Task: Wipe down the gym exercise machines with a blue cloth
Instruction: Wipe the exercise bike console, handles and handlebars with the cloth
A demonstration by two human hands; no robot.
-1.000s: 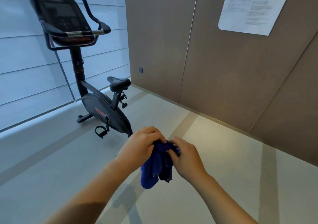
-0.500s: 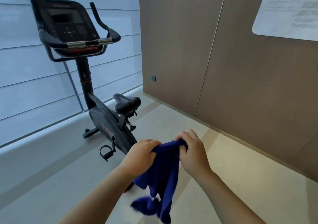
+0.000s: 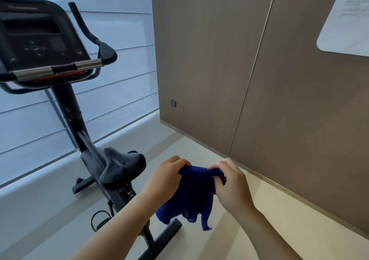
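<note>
A blue cloth [image 3: 191, 195] hangs in front of me, stretched along its top edge between both hands. My left hand [image 3: 165, 178] grips its left corner and my right hand [image 3: 231, 186] grips its right corner. A black exercise bike [image 3: 87, 144] stands to the left, close by. Its console [image 3: 38, 38] and handlebars [image 3: 95, 44] are at upper left. The black saddle [image 3: 121, 166] sits just left of my left hand. The bike's rear foot bar [image 3: 159, 239] lies under my left forearm.
A brown panelled wall [image 3: 259, 70] runs along the right, with a white notice sheet [image 3: 347, 18] at upper right. Blinds cover the window [image 3: 119, 80] behind the bike. The pale floor [image 3: 259, 219] stretches ahead between bike and wall.
I have come closer to the bike, which now fills the left side. The bunched cloth has been opened out and pulled wide between my hands.
</note>
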